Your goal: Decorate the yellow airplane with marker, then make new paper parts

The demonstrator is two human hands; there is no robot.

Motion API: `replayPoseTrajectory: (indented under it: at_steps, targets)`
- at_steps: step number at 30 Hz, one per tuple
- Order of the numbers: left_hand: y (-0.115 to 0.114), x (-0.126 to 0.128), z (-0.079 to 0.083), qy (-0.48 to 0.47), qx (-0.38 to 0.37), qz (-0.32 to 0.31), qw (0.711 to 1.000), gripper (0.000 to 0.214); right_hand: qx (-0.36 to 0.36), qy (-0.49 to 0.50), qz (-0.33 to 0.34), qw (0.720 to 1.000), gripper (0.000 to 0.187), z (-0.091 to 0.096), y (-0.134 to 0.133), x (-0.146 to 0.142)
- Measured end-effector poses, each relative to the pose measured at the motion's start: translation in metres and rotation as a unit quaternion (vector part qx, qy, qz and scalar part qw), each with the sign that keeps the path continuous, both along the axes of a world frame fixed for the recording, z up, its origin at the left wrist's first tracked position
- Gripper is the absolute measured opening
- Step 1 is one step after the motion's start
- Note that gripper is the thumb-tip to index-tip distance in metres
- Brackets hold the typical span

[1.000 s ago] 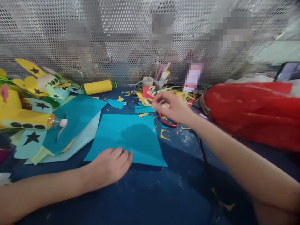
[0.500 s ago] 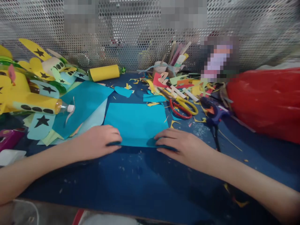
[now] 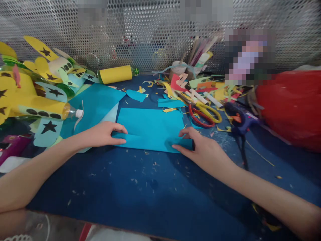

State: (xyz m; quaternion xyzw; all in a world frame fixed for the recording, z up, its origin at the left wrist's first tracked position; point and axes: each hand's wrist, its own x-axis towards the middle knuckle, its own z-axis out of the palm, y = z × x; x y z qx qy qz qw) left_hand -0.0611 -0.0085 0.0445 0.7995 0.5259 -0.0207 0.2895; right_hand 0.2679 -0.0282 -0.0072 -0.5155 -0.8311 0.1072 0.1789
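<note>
A sheet of blue paper [image 3: 150, 125] lies on the dark blue table [image 3: 150, 187], its near edge folded up into a narrow strip. My left hand [image 3: 102, 134] pinches the left end of that folded edge, thumb and fingers closed on the paper. At the right end, my right hand [image 3: 200, 147] grips the near right corner of the same sheet between thumb and fingers.
Red and yellow scissors [image 3: 203, 113] and a blue glue gun [image 3: 238, 120] lie right of the sheet among paper scraps. Yellow bottle planes [image 3: 32, 97] with black stars and more blue sheets [image 3: 92, 103] crowd the left. A red bag [image 3: 291, 100] sits far right, a perforated metal wall behind.
My right hand came back from the scissors to the sheet's near right corner. Both hands have lifted and folded the near edge away from me.
</note>
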Motion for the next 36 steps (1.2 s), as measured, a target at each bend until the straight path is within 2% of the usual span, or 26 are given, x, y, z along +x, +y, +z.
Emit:
replayPoseTrajectory:
  at_steps: [8,15,18,21,23,27,36]
  targets:
    - [0.000,0.000,-0.003,0.009,0.008,0.000,1.000,0.041,-0.013,0.010,0.014,1.000,0.026,-0.001,0.007,0.002]
    - [-0.008,0.004,-0.001,0.023,0.031,-0.040,0.998,0.036,-0.023,0.005,0.036,0.999,0.022,-0.002,0.009,0.003]
    - [-0.014,0.005,-0.005,0.028,0.119,-0.089,0.988,0.045,-0.019,0.001,0.042,0.999,0.023,-0.002,0.008,0.003]
    - [-0.019,0.006,-0.011,0.026,0.254,-0.180,0.950,0.054,-0.018,0.002,0.047,0.999,0.025,-0.001,0.008,0.002]
    - [-0.023,0.007,-0.015,0.028,0.293,-0.242,0.925,0.065,-0.016,0.002,0.048,0.999,0.027,0.000,0.008,0.001]
    - [-0.029,0.008,-0.022,0.049,0.293,-0.302,0.906,0.069,-0.007,0.004,0.049,0.999,0.030,0.001,0.008,0.001]
    - [-0.029,0.007,-0.024,0.066,0.285,-0.315,0.903,0.060,-0.003,0.009,0.058,0.998,0.030,0.001,0.009,0.002]
